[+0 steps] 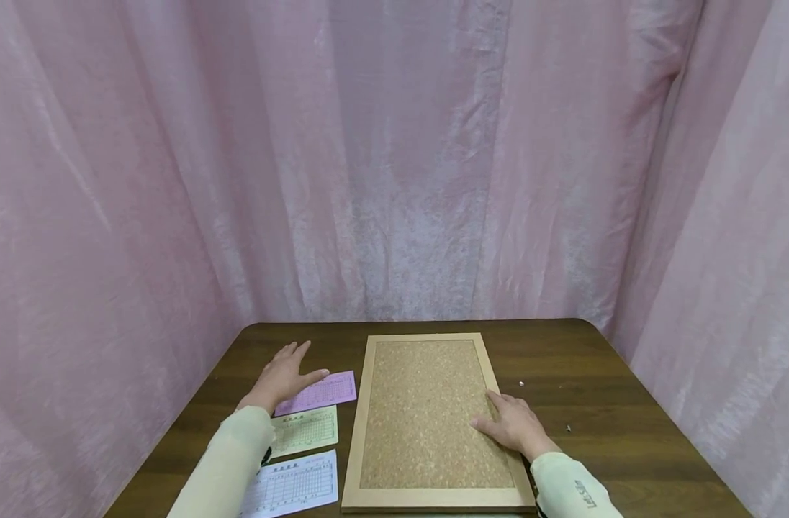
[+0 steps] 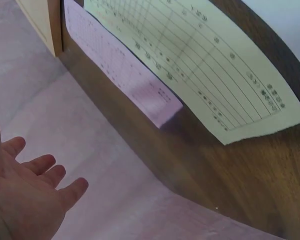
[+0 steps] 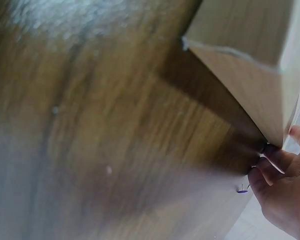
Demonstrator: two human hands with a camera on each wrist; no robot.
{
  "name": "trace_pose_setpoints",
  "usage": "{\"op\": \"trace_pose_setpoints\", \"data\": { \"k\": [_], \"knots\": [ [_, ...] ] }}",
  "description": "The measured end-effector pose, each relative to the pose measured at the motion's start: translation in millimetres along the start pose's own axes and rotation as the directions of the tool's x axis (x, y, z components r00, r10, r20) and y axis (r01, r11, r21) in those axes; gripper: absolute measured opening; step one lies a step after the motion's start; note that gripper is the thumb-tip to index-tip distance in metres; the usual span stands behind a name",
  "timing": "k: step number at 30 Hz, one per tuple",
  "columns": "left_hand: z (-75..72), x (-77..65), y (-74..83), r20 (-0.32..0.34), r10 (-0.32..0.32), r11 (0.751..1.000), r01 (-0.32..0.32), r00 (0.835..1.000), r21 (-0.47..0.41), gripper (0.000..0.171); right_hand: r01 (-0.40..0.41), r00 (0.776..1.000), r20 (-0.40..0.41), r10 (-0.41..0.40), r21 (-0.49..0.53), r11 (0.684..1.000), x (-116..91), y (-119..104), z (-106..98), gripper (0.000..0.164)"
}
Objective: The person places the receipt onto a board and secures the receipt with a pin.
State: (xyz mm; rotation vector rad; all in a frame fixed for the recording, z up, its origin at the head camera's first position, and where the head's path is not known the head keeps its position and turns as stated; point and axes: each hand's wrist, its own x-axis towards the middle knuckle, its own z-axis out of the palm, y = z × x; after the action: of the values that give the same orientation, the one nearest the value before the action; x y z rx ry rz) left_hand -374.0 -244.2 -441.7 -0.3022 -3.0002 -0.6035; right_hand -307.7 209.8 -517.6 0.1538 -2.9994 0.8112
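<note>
A cork board (image 1: pixel 427 410) in a pale wooden frame lies flat on the dark table. My right hand (image 1: pixel 514 424) rests on its right rail. The thumb reaches over the cork, while several fingertips (image 3: pixel 260 175) touch down by the frame's outer side in the right wrist view. To the left of the board, my left hand (image 1: pixel 281 378) hovers with spread fingers and nothing in it, near a pink printed slip (image 1: pixel 332 388). A pale green slip (image 1: pixel 313 429) and a white slip (image 1: pixel 304 482) lie nearer, partly covered by the left arm.
On the brown wooden table (image 1: pixel 602 388), right of the board, lie a small pale item (image 1: pixel 521 383) and a tiny item (image 1: pixel 569 428). A purple-headed pushpin (image 3: pixel 242 190) shows near the right fingers. Pink curtains (image 1: pixel 420 180) hang behind and at both sides.
</note>
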Motion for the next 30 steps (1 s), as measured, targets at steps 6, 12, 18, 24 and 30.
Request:
{"op": "trace_pose_setpoints", "data": {
  "k": [6, 12, 18, 24, 30],
  "knots": [
    [-4.0, -0.4, -13.1, 0.013, -0.036, 0.999, 0.036, 0.999, -0.017, 0.095, 0.008, 1.000, 0.004, -0.008, -0.009, 1.000, -3, 1, 3, 0.078],
    [-7.3, 3.1, -23.0, 0.030, -0.057, 0.995, 0.059, 0.998, -0.080, 0.094, 0.014, 1.000, -0.009, -0.014, -0.033, 0.999, -1, 0, -1, 0.077],
    [-6.8, 4.6, -39.1, 0.043, -0.063, 0.992, 0.068, 0.997, -0.105, 0.095, 0.010, 1.000, -0.001, -0.010, -0.033, 0.999, -1, -1, -2, 0.077],
    [-9.2, 3.3, -52.6, 0.057, -0.078, 0.988, 0.085, 0.995, -0.128, 0.096, 0.001, 1.000, -0.006, -0.001, -0.029, 1.000, -1, -1, -2, 0.076],
    [-8.1, 1.3, -64.4, 0.068, -0.106, 0.984, 0.115, 0.992, -0.139, 0.094, -0.002, 1.000, -0.002, 0.002, -0.016, 1.000, -2, -2, -3, 0.075]
  ]
}}
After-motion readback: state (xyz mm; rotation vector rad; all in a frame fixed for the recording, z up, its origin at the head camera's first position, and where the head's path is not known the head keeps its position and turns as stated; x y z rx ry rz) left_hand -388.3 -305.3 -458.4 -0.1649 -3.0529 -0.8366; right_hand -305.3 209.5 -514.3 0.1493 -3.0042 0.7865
